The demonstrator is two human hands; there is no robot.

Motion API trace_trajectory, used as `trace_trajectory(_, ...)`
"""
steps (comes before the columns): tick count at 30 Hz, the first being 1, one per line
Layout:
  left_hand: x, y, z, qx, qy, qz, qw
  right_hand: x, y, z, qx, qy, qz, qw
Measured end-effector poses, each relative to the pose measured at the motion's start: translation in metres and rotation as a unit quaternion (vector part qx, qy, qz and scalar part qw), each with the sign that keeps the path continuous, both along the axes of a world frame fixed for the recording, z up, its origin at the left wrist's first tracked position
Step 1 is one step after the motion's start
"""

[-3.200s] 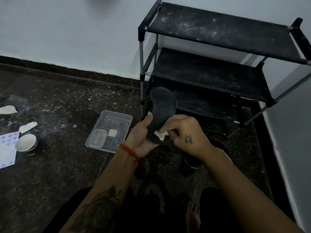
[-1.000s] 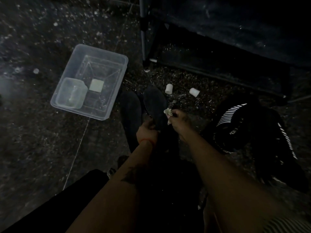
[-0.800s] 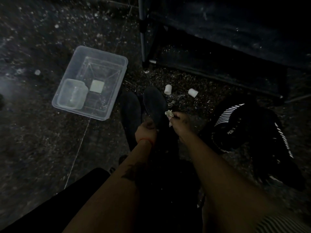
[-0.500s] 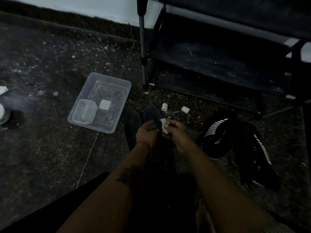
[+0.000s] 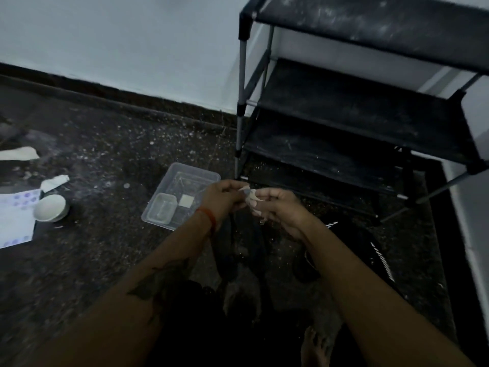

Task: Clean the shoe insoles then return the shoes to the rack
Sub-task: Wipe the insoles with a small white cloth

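rack [image 5: 370,107] upper right, all shelves bare, shoes not yet returned | floor [image 5: 111,160] dark, speckled, pale wall behind | shoes [image 5: 352,250] lower right, insoles [image 5: 238,239] centre, on floor | left hand [image 5: 222,197], right hand [image 5: 277,207]: both grips pinch small pale wipe [image 5: 250,194], so cleaning looks unfinished

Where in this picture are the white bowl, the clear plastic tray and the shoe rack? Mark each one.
white bowl [image 5: 50,207]: head view, on its pale inside.
clear plastic tray [image 5: 197,172]: head view, on its far rim.
shoe rack [image 5: 352,109]: head view, on the middle shelf's dark surface.
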State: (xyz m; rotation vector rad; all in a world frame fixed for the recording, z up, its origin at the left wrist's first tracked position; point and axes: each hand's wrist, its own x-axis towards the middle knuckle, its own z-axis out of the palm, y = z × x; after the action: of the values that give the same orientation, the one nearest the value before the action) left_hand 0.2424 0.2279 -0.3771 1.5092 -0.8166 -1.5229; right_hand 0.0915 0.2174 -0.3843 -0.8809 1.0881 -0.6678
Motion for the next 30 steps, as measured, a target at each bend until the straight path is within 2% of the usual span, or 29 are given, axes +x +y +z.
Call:
trace_trajectory(4, 0.008, 0.017, 0.018, -0.01, 0.035, 0.035, 0.999, 0.009, 0.007, 0.03, -0.093, 0.082, -0.017, 0.992)
trace_trajectory(7, 0.012, 0.023, 0.027, 0.002, 0.053, 0.011, 0.999, 0.015, 0.011, 0.037, -0.136, 0.127, -0.016, 0.982)
trace_trajectory(10, 0.017, 0.024, 0.035, -0.004, 0.052, -0.026, 0.998, 0.02, 0.018, 0.041, -0.14, 0.11, -0.023, 0.984)
trace_trajectory(15, 0.021, 0.02, 0.037, -0.028, 0.013, -0.078, 0.996, 0.023, 0.02, 0.043, -0.084, 0.037, -0.059, 0.994)
trace_trajectory(19, 0.027, 0.009, 0.032, -0.048, -0.029, -0.043, 0.997, 0.029, 0.006, 0.042, -0.096, 0.057, -0.035, 0.993)
trace_trajectory(25, 0.035, -0.012, 0.029, -0.042, 0.07, 0.048, 0.996, 0.052, -0.018, 0.035, -0.105, 0.049, -0.082, 0.99)
trace_trajectory(30, 0.05, -0.024, 0.019, -0.083, 0.02, 0.032, 0.996, 0.067, -0.035, 0.022, -0.124, 0.053, -0.105, 0.985)
